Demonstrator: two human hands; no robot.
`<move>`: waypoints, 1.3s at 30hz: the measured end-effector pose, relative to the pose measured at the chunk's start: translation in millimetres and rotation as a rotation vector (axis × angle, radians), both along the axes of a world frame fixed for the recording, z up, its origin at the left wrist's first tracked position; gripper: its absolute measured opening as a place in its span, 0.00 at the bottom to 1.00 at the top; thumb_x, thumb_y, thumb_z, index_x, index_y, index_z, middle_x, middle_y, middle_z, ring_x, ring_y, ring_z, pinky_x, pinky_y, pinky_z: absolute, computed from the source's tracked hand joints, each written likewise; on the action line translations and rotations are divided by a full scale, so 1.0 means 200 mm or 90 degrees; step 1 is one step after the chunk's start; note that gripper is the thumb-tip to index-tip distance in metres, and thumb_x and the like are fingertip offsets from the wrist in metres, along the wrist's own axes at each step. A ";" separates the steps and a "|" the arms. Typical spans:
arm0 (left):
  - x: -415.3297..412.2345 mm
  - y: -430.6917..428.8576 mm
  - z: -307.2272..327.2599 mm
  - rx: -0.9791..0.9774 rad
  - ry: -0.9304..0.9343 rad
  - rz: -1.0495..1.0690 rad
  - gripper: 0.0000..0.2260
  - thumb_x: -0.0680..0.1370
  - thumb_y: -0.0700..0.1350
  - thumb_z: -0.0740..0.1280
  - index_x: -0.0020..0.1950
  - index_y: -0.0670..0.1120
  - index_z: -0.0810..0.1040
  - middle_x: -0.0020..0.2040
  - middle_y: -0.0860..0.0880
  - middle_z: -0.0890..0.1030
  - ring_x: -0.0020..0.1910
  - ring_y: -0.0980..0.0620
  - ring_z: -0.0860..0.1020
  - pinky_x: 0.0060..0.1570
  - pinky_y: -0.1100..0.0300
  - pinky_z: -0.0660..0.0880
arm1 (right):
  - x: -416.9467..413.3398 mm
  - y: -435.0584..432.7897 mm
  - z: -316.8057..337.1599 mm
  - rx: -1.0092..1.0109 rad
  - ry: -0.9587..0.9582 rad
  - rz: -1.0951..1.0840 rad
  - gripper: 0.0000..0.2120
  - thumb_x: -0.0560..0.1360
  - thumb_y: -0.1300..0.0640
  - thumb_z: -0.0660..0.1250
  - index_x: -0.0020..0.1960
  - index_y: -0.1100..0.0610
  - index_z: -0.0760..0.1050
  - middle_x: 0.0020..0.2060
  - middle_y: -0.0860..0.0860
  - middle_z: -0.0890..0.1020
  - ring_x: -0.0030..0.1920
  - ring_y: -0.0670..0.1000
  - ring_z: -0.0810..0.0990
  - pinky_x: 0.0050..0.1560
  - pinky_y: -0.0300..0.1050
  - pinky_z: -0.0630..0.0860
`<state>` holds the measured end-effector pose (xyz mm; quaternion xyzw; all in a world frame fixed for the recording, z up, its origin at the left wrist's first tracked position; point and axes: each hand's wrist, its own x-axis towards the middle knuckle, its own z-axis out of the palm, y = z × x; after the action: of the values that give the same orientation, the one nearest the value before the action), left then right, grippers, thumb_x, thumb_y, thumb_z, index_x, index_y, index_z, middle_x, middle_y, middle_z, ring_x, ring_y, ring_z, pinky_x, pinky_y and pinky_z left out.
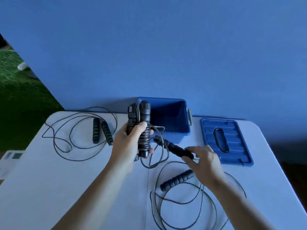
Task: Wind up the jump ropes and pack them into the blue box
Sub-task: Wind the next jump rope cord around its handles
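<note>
A: Right, left hand [127, 143] clenched round the wound jump rope [139, 128], both its handles upright. Held just in front of the open blue box [172, 117], not yet inside.
B: Right hand [201, 161]?
A: Fingers curled on the end of a loose black handle [178, 149], low over the table [83, 188]. Foam handle [177, 180] lies nearer, amid loose cord.
B: Risk?
A: Last turns hang slack beside the bundle. Likely they snag that loose handle, or spring off if the grip eases. Cannot tell whether the cords are already crossed.
B: Rest?
A: Green-striped rope [101, 132] unwound, far left. Lid [226, 141] flat, right of box.
</note>
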<state>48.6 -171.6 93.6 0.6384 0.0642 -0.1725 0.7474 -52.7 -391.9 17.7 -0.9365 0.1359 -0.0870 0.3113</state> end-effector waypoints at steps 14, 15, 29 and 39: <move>-0.22 -0.13 0.04 0.022 -0.013 -0.062 0.08 0.79 0.48 0.70 0.48 0.43 0.77 0.36 0.41 0.78 0.27 0.39 0.79 0.33 0.49 0.72 | -0.28 -0.16 -0.40 -0.100 0.155 0.041 0.19 0.74 0.52 0.72 0.64 0.53 0.80 0.55 0.48 0.83 0.58 0.53 0.75 0.58 0.47 0.76; -0.23 -0.13 0.06 0.019 -0.015 -0.072 0.07 0.80 0.47 0.69 0.48 0.43 0.77 0.35 0.41 0.78 0.27 0.39 0.79 0.32 0.51 0.73 | -0.27 -0.16 -0.35 -0.098 0.135 0.025 0.21 0.74 0.51 0.73 0.65 0.54 0.80 0.57 0.49 0.82 0.60 0.53 0.75 0.60 0.47 0.76; -0.39 -0.11 0.32 -0.002 -0.071 -0.200 0.08 0.79 0.47 0.70 0.48 0.42 0.80 0.35 0.41 0.78 0.30 0.40 0.78 0.25 0.56 0.73 | -0.28 0.17 0.68 0.102 -0.121 0.071 0.08 0.74 0.48 0.74 0.53 0.45 0.82 0.46 0.36 0.83 0.50 0.35 0.79 0.50 0.29 0.72; -0.39 -0.05 0.46 -0.007 -0.099 -0.306 0.11 0.77 0.51 0.74 0.50 0.44 0.81 0.42 0.39 0.77 0.27 0.42 0.77 0.25 0.57 0.74 | -0.43 0.16 0.72 0.566 -0.065 0.154 0.10 0.76 0.54 0.67 0.45 0.62 0.78 0.26 0.54 0.69 0.25 0.52 0.64 0.28 0.46 0.63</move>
<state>-29.7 -182.4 185.8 0.6427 -0.1481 -0.2960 0.6909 -139.3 -360.5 161.3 -0.7157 0.0347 -0.0293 0.6970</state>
